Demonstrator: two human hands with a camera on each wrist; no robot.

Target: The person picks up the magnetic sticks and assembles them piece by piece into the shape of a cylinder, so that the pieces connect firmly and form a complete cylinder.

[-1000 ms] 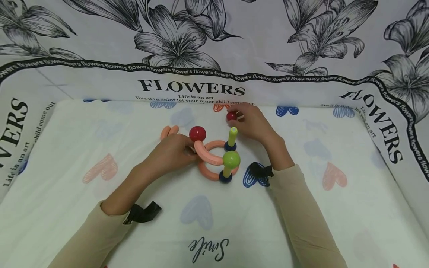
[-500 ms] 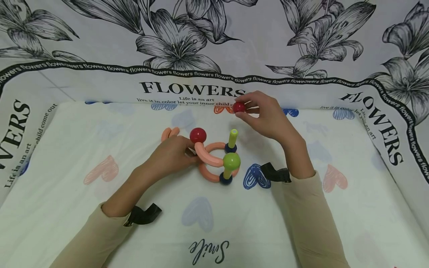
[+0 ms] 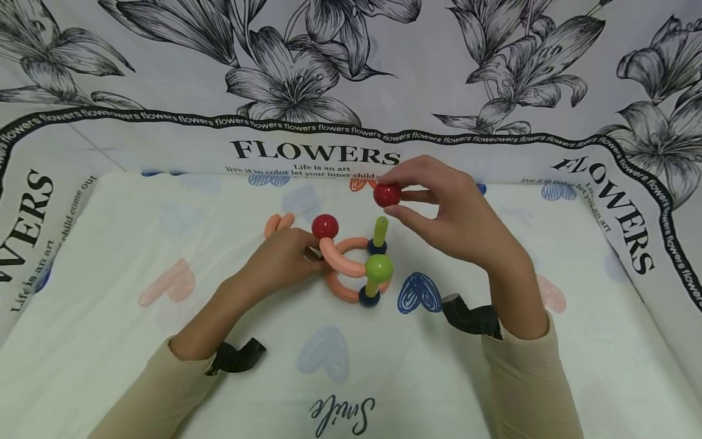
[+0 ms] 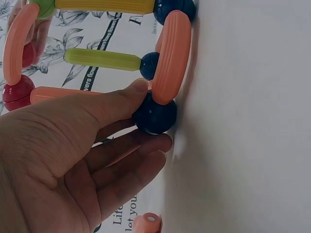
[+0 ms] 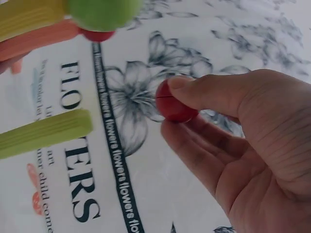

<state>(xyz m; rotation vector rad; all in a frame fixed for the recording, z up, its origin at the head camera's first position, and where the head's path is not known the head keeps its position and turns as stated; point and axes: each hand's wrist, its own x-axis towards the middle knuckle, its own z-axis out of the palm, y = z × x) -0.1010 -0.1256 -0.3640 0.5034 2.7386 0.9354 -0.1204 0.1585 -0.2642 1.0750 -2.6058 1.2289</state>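
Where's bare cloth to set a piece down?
Bare cloth lies between the sleeves, from the stick-and-ball frame down to the Smile print. Another patch is left of the left hand, around the pink heart print. It's crowded about the frame: orange pieces just beyond the left hand, the right hand holding a red ball near the green stick.

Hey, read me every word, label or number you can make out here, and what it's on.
"FLOWERS": floral cloth, far and right borders; cut off at left.
"Life is an art": its far and left borders.
"live it in color let your inner child…": its far border.
"child come out": its left border.
"flowers", repeated: black band.
"Smile": heart-print cloth.
Right border's small print: only partly readable.
None legible on the ball-and-stick toy.
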